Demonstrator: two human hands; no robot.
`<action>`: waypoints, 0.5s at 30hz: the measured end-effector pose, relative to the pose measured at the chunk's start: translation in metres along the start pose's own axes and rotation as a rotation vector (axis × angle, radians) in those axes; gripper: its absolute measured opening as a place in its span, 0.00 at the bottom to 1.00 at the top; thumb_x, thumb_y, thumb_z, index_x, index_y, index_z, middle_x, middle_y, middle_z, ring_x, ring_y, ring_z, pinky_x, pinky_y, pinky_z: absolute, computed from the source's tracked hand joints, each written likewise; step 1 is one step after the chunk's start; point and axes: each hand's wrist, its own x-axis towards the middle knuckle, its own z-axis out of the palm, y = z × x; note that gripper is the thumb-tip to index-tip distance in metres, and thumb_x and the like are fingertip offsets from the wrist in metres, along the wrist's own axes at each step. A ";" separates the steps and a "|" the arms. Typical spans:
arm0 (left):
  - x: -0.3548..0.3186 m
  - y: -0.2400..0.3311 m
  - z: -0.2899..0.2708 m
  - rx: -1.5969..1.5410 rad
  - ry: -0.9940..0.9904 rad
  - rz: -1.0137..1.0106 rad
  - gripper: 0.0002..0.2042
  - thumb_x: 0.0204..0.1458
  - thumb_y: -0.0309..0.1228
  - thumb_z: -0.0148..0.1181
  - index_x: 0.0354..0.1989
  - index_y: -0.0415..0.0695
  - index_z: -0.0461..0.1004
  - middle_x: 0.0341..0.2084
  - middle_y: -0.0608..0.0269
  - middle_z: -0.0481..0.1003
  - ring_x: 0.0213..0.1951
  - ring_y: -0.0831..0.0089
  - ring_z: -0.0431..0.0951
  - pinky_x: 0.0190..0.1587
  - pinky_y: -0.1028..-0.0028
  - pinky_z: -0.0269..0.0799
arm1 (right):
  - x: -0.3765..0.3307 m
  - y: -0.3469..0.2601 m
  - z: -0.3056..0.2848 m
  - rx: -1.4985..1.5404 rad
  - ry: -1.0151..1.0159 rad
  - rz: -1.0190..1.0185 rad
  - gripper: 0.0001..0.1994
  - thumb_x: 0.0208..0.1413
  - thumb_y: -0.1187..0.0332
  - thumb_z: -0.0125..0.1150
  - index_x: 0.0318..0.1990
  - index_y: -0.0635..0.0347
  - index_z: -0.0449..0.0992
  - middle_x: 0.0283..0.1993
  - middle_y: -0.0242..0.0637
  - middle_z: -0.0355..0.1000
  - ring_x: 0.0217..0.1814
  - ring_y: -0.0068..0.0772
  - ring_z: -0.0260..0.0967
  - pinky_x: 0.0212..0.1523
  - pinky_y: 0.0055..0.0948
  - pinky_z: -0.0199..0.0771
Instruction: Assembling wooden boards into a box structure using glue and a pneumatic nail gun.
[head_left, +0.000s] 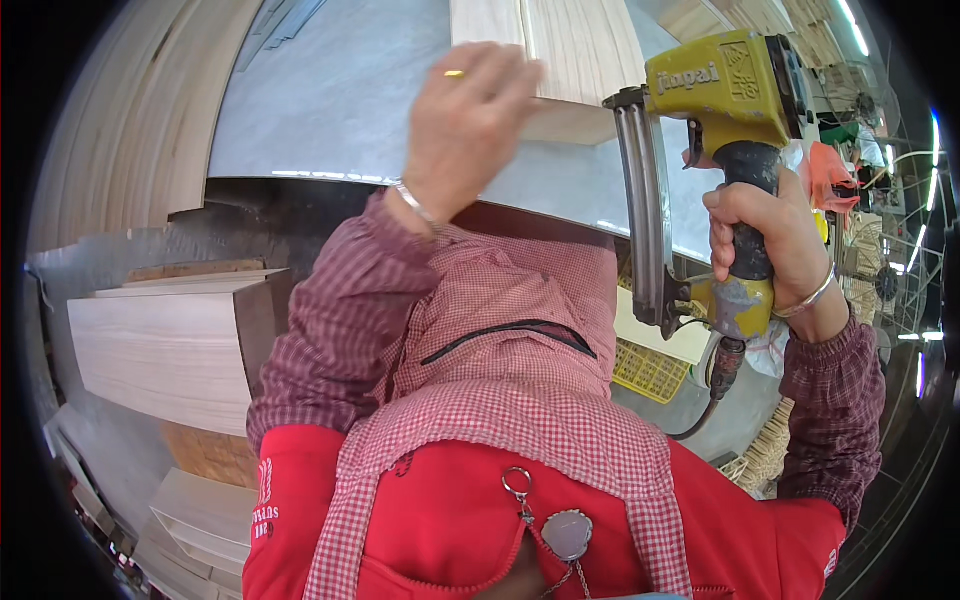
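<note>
My right hand (765, 235) is wrapped round the dark grip of a yellow pneumatic nail gun (715, 95). Its long metal magazine (645, 210) stands to the left of that hand, and an air hose (715, 400) hangs from the base of the grip. My left hand (470, 125), slightly blurred, is over the table edge with its fingers curled in and a ring and a bangle on. The fingertips are hidden, so what they hold, if anything, does not show. Just beyond it lies a pale wooden piece (580, 50) with a groove along its top.
The grey-topped table (310, 120) spans the far side. Long boards (130, 110) are stacked at the left. Pale wooden boxes (160, 335) stand below them. A yellow plastic basket (645, 372) sits low at the right, near bundled sticks (770, 440).
</note>
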 end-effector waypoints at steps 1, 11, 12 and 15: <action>-0.004 -0.007 -0.008 -0.008 0.033 -0.049 0.16 0.45 0.33 0.64 0.45 0.53 0.76 0.44 0.72 0.74 0.47 0.73 0.72 0.49 0.76 0.69 | 0.000 0.002 -0.001 0.005 0.010 -0.015 0.06 0.43 0.72 0.57 0.28 0.65 0.69 0.15 0.33 0.65 0.11 0.21 0.59 0.13 0.19 0.65; -0.014 -0.022 -0.017 -0.160 0.048 -0.165 0.17 0.44 0.31 0.66 0.46 0.52 0.76 0.46 0.68 0.71 0.48 0.71 0.70 0.51 0.73 0.67 | -0.001 0.017 -0.009 0.156 0.077 -0.031 0.05 0.45 0.74 0.57 0.27 0.64 0.67 0.16 0.34 0.65 0.11 0.21 0.59 0.12 0.19 0.64; -0.015 -0.024 -0.018 -0.207 0.063 -0.186 0.16 0.44 0.31 0.66 0.45 0.51 0.76 0.45 0.67 0.71 0.48 0.70 0.69 0.52 0.72 0.66 | -0.001 0.018 -0.010 0.176 0.096 -0.030 0.05 0.45 0.75 0.57 0.27 0.65 0.67 0.16 0.34 0.65 0.11 0.21 0.59 0.12 0.19 0.64; -0.022 -0.026 -0.021 -0.331 0.075 -0.322 0.17 0.46 0.31 0.65 0.47 0.50 0.76 0.46 0.66 0.72 0.46 0.72 0.70 0.50 0.75 0.67 | 0.000 0.020 -0.017 0.192 0.099 -0.025 0.05 0.46 0.75 0.56 0.27 0.65 0.66 0.16 0.34 0.65 0.11 0.21 0.59 0.12 0.19 0.64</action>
